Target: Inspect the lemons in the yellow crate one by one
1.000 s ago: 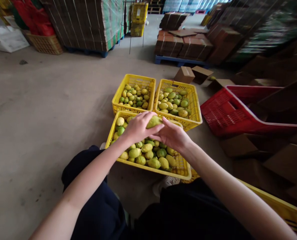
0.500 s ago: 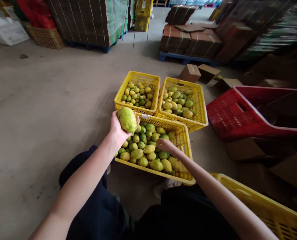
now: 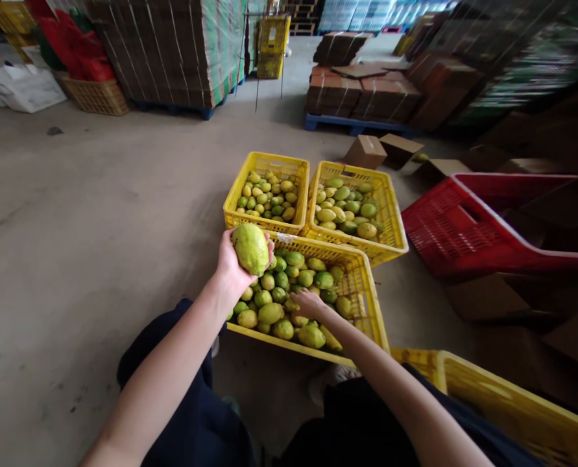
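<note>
A large yellow-green fruit (image 3: 250, 249) rests in my left hand (image 3: 231, 267), whose fingers wrap round it above the left side of the near yellow crate (image 3: 370, 292). That crate holds many green and yellow fruits (image 3: 271, 313). My right hand (image 3: 308, 303) is down among them near the crate's middle. Its fingers reach over a yellowish fruit, and the fingertips are partly hidden, so I cannot make out whether they grip it.
Two more yellow crates (image 3: 230, 194) (image 3: 396, 224) with fruit stand behind. A red crate (image 3: 434, 224) is on the right, with cardboard boxes (image 3: 365, 152) around it. Another yellow crate (image 3: 503, 388) sits at the lower right. Stacked cartons on pallets (image 3: 335, 91) stand farther back.
My right hand has moved left and towards me over the fruit, and its fingers have spread somewhat. My left hand still holds the large fruit. The whole view has shifted slightly.
</note>
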`<state>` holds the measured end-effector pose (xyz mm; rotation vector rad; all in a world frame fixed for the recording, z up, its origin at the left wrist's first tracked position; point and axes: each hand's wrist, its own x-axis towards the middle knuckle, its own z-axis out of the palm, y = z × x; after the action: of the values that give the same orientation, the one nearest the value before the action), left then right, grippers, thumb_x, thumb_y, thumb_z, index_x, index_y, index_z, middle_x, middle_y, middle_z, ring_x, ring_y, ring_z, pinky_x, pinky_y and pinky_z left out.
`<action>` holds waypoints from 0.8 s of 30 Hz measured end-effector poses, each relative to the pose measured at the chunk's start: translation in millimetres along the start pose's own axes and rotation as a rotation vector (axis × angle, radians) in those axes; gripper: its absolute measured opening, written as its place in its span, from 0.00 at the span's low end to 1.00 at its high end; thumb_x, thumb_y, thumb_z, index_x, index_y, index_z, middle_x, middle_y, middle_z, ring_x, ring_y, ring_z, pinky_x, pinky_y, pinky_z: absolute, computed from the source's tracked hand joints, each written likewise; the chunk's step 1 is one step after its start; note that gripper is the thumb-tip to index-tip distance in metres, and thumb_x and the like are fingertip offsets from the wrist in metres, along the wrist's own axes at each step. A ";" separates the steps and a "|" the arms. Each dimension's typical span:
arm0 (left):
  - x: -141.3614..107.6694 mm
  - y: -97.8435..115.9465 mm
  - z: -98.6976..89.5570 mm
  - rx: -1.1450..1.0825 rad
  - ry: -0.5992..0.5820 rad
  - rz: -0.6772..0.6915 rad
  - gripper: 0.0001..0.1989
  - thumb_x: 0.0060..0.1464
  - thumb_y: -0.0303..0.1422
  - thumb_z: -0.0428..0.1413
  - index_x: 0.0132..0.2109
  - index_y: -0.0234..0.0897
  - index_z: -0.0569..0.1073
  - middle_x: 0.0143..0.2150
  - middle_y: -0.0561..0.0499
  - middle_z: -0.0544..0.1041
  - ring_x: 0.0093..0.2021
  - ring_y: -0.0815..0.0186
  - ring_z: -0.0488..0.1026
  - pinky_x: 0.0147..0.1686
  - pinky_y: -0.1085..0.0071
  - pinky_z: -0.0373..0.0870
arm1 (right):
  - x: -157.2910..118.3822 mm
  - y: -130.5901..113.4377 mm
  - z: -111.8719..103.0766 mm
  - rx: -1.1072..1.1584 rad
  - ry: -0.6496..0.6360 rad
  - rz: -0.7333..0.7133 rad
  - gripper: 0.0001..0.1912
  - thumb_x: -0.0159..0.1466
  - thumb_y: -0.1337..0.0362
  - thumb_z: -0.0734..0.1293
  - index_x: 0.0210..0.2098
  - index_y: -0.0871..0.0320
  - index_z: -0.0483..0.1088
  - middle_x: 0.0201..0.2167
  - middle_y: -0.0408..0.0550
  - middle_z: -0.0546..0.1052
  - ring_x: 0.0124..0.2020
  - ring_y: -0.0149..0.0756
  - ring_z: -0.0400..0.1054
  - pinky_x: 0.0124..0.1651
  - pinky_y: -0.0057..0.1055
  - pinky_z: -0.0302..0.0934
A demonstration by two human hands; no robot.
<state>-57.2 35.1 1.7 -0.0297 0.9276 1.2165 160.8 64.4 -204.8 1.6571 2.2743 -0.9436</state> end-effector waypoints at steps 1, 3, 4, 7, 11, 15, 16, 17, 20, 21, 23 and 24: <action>-1.8 -0.8 2.4 -0.032 -0.011 -0.026 0.23 0.57 0.45 0.40 0.41 0.34 0.72 0.33 0.45 0.77 0.34 0.64 0.75 0.31 0.70 0.72 | -3.0 0.4 -9.9 0.008 0.001 0.009 0.14 0.43 0.71 0.76 0.28 0.54 0.73 0.34 0.51 0.78 0.48 0.53 0.70 0.51 0.43 0.62; -6.2 -3.8 7.2 -0.060 -0.057 -0.067 0.22 0.57 0.45 0.42 0.39 0.32 0.73 0.30 0.47 0.77 0.30 0.66 0.74 0.29 0.72 0.71 | -14.7 -1.4 -35.4 0.052 0.022 0.010 0.11 0.45 0.64 0.77 0.26 0.55 0.72 0.28 0.48 0.77 0.41 0.50 0.72 0.47 0.42 0.64; -8.3 -5.9 9.5 -0.051 -0.088 -0.071 0.22 0.57 0.44 0.43 0.38 0.32 0.73 0.30 0.47 0.77 0.29 0.66 0.74 0.28 0.72 0.71 | -24.1 -4.4 -49.9 0.099 0.040 -0.006 0.11 0.47 0.59 0.76 0.26 0.55 0.72 0.26 0.47 0.76 0.39 0.47 0.73 0.46 0.40 0.65; -12.6 -13.3 15.9 0.010 -0.119 0.032 0.22 0.57 0.43 0.43 0.38 0.32 0.75 0.30 0.46 0.77 0.30 0.65 0.75 0.29 0.72 0.71 | -63.8 -23.9 -88.7 0.553 0.070 -0.188 0.17 0.54 0.51 0.72 0.33 0.58 0.74 0.30 0.45 0.78 0.37 0.44 0.73 0.42 0.39 0.68; -11.3 -26.2 23.6 0.025 -0.066 0.154 0.23 0.61 0.42 0.39 0.43 0.36 0.75 0.36 0.47 0.80 0.37 0.64 0.76 0.32 0.72 0.72 | -115.2 -64.9 -99.4 1.004 0.127 -0.295 0.26 0.56 0.46 0.69 0.47 0.56 0.73 0.41 0.47 0.79 0.44 0.42 0.73 0.48 0.38 0.68; -4.4 -49.2 31.9 0.039 -0.111 0.136 0.27 0.64 0.46 0.35 0.46 0.37 0.74 0.41 0.46 0.80 0.42 0.63 0.76 0.35 0.71 0.73 | -130.1 -92.5 -80.1 1.137 0.324 -0.277 0.29 0.57 0.37 0.63 0.41 0.55 0.74 0.38 0.47 0.79 0.42 0.42 0.72 0.46 0.37 0.68; -2.6 -56.0 34.1 0.053 -0.109 0.141 0.28 0.64 0.48 0.35 0.45 0.35 0.73 0.41 0.44 0.79 0.43 0.62 0.76 0.37 0.69 0.74 | -129.2 -95.0 -78.2 1.161 0.366 -0.270 0.29 0.57 0.37 0.63 0.40 0.55 0.74 0.37 0.47 0.79 0.42 0.42 0.72 0.45 0.37 0.68; -1.1 -62.6 36.3 0.063 -0.106 0.147 0.29 0.64 0.50 0.36 0.45 0.34 0.73 0.41 0.43 0.79 0.44 0.60 0.76 0.38 0.68 0.74 | -127.6 -96.0 -78.9 1.184 0.410 -0.261 0.29 0.56 0.37 0.63 0.39 0.56 0.74 0.36 0.47 0.79 0.42 0.43 0.72 0.45 0.36 0.68; 0.4 -77.3 41.8 0.092 -0.196 0.234 0.26 0.63 0.49 0.41 0.46 0.32 0.72 0.43 0.41 0.79 0.45 0.59 0.76 0.43 0.66 0.74 | -123.5 -92.5 -93.4 1.256 0.577 -0.235 0.28 0.56 0.37 0.63 0.39 0.56 0.73 0.38 0.47 0.79 0.44 0.43 0.72 0.47 0.35 0.68; -0.3 -80.0 43.1 0.109 -0.252 0.270 0.23 0.63 0.46 0.43 0.46 0.32 0.72 0.44 0.41 0.79 0.46 0.60 0.76 0.44 0.66 0.73 | -123.0 -90.4 -100.6 1.279 0.637 -0.226 0.28 0.57 0.38 0.63 0.39 0.55 0.72 0.38 0.47 0.79 0.45 0.43 0.71 0.47 0.35 0.67; -3.1 -81.7 44.8 0.143 -0.343 0.317 0.17 0.63 0.39 0.45 0.47 0.32 0.73 0.45 0.43 0.79 0.47 0.62 0.75 0.46 0.67 0.72 | -123.7 -86.8 -114.6 1.302 0.742 -0.222 0.26 0.58 0.39 0.61 0.39 0.55 0.71 0.39 0.47 0.78 0.46 0.43 0.71 0.47 0.34 0.67; -5.0 -81.1 45.4 0.154 -0.372 0.327 0.16 0.62 0.35 0.44 0.47 0.33 0.72 0.46 0.44 0.79 0.48 0.63 0.75 0.46 0.68 0.72 | -124.8 -85.8 -120.6 1.303 0.780 -0.227 0.25 0.59 0.40 0.61 0.39 0.55 0.71 0.39 0.46 0.78 0.46 0.42 0.70 0.47 0.34 0.67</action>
<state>34.7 21.2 -1.8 0.4728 0.7108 1.3868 155.5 19.7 -16.5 2.5585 2.3769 -2.5898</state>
